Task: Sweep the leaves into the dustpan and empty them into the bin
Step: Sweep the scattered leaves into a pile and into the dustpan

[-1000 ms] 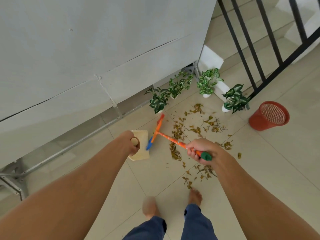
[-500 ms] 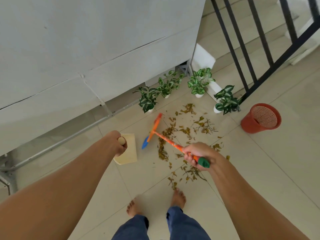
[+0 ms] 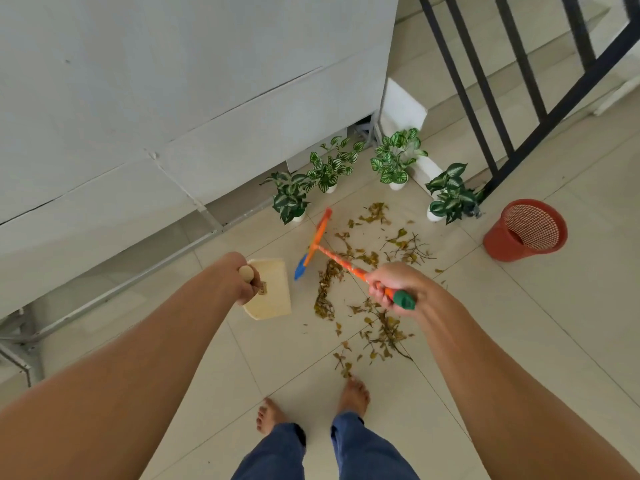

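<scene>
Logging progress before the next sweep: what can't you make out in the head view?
Head view only:
- bin: bottom hidden by its near wall.
- leaves beneath the right hand gripping the broom: covered by hand and forearm.
- dustpan: left hand wraps most of its handle; whether it touches the floor is unclear.

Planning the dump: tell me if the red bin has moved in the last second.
No. The red bin still stands by the railing foot, just right of the rightmost potted plant.
</scene>
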### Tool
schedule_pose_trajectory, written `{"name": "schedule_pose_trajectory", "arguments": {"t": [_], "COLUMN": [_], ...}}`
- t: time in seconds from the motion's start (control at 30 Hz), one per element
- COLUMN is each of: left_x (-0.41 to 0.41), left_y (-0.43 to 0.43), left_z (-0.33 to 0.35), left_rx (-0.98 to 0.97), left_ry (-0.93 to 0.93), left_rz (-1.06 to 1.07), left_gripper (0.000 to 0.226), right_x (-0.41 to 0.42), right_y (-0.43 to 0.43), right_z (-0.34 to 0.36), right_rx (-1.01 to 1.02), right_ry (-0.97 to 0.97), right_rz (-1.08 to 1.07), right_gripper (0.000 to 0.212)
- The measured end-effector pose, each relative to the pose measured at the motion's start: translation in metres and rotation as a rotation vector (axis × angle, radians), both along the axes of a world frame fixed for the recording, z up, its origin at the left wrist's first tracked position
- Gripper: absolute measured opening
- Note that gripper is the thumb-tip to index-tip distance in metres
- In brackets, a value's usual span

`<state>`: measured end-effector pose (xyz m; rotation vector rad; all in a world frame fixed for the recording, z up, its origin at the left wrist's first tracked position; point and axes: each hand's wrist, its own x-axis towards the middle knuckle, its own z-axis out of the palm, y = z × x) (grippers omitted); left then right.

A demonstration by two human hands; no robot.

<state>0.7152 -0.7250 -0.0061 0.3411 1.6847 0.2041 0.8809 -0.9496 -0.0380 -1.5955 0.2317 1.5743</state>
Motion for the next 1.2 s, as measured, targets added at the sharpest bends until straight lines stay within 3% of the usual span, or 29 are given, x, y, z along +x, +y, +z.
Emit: {"name": "schedule_pose_trajectory", "arguments": {"t": [0.17, 0.43, 0.73, 0.93, 1.2], "left_x": [0.003, 0.011, 0.018, 0.022, 0.028], "left_y": [-0.009, -0.007, -0.016, -0.021, -0.022], "left_z": [0.005, 0.000, 0.000, -0.002, 0.001], "left_rx": [-0.002, -0.002, 0.007, 0.010, -0.018], "left_ry": [0.017, 0.030, 0.034, 0.036, 0.015], "left_rz": [-0.003, -0.026, -0.060, -0.077, -0.036], "left_gripper": [0.019, 0.022, 0.021, 0.023, 0.023], "right_x": [0.019, 0.007, 0.030, 0.023, 0.043], "right_y": [0.030, -0.026, 0.019, -0.026, -0.006], "right_z": [-0.020, -0.003, -0.036, -0.026, -0.037], "right_rx": [-0.012, -0.018, 0.030, -0.002, 0.118], "right_ry": [-0.015, 0.035, 0.038, 0.045, 0.077], "right_rz": [-0.050, -0.126, -0.149, -0.224, -0.349], "right_gripper": [0.028, 0.019, 0.014, 0.019, 0.023]}}
